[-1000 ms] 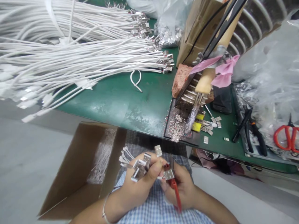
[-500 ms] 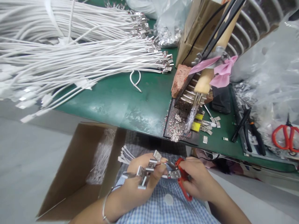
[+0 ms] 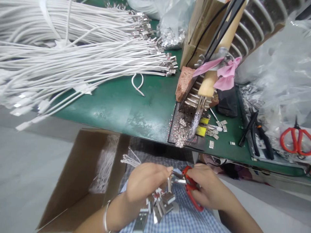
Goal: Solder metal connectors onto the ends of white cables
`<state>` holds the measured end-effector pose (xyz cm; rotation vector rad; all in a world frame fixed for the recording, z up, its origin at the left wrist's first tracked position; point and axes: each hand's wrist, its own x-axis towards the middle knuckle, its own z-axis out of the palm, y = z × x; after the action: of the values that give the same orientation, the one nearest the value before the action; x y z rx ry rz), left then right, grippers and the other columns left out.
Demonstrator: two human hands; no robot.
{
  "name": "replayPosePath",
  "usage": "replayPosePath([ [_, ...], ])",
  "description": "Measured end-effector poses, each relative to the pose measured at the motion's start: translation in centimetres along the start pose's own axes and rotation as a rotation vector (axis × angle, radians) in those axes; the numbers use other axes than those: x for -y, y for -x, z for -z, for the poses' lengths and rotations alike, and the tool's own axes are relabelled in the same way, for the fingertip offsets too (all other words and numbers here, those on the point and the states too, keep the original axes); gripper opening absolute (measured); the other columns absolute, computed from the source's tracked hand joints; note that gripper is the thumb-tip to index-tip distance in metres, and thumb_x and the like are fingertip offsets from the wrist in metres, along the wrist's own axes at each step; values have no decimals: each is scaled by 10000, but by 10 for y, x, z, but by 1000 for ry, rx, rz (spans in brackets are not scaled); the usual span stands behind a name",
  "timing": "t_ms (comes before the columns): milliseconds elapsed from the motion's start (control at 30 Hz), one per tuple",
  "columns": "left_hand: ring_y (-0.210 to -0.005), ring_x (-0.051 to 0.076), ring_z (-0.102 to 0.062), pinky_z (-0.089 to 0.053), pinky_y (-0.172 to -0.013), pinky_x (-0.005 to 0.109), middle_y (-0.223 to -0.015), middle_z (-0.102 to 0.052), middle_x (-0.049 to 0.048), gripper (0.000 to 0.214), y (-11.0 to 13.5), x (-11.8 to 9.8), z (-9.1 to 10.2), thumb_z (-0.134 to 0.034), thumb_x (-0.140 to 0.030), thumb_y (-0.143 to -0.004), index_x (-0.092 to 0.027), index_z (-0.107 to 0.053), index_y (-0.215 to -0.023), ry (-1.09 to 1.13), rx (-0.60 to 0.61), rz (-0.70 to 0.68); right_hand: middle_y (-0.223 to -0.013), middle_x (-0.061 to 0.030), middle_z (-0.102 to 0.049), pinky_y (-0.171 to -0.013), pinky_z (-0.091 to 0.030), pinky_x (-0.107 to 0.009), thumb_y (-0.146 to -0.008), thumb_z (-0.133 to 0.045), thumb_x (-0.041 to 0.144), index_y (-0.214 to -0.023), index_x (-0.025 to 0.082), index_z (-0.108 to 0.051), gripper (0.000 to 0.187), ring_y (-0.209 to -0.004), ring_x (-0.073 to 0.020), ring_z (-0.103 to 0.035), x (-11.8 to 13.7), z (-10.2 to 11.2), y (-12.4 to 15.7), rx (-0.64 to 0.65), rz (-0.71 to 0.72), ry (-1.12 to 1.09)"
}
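My left hand is closed around several white USB cables, its back turned up. Their metal USB plugs hang below the palm, while white cable ends stick out on the far side. My right hand grips red-handled scissors through the loops. The blades point left and lie close to the left fingertips, beside one of the plugs; whether they touch a wire is hard to make out.
Bundled white cables cover the bench's left side. A soldering iron rests near a brick and solder crumbs. Pliers and more red scissors lie right. Below left stands a cardboard box.
My left hand has turned over, so the plugs that pointed up now hang beneath it. My right hand and the scissors have hardly moved. The view has shifted slightly.
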<state>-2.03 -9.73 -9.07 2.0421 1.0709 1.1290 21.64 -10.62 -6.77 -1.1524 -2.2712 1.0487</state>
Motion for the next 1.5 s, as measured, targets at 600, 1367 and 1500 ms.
replayPosePath([
  [600, -524, 141, -666, -519, -500, 224, -661, -722, 36, 261, -13, -23, 9, -517, -374, -1001, -186, -647, -874, 652, 203, 428, -594, 43, -533, -559, -273, -284, -917, -449, 151, -775, 225, -458, 160, -512, -127, -434, -8, -4, -1, -80, 125, 42],
  [1367, -426, 91, -531, -379, -395, 178, -528, -604, -31, 359, -25, -42, 0, -718, -536, -837, -191, -635, -784, 1011, -11, 774, -532, 54, -442, -483, -324, -251, -853, -539, 259, -691, 232, -443, 190, -470, -119, -412, 2, -46, -8, -280, 29, -179],
  [1500, -365, 60, -450, -291, -356, 171, -531, -627, -26, 338, -24, -40, 2, -675, -514, -882, -185, -645, -814, 993, 69, 766, -525, 55, -435, -503, -259, -280, -851, -514, 175, -679, 234, -431, 201, -471, -125, -366, -8, -24, -7, -212, 92, -70],
])
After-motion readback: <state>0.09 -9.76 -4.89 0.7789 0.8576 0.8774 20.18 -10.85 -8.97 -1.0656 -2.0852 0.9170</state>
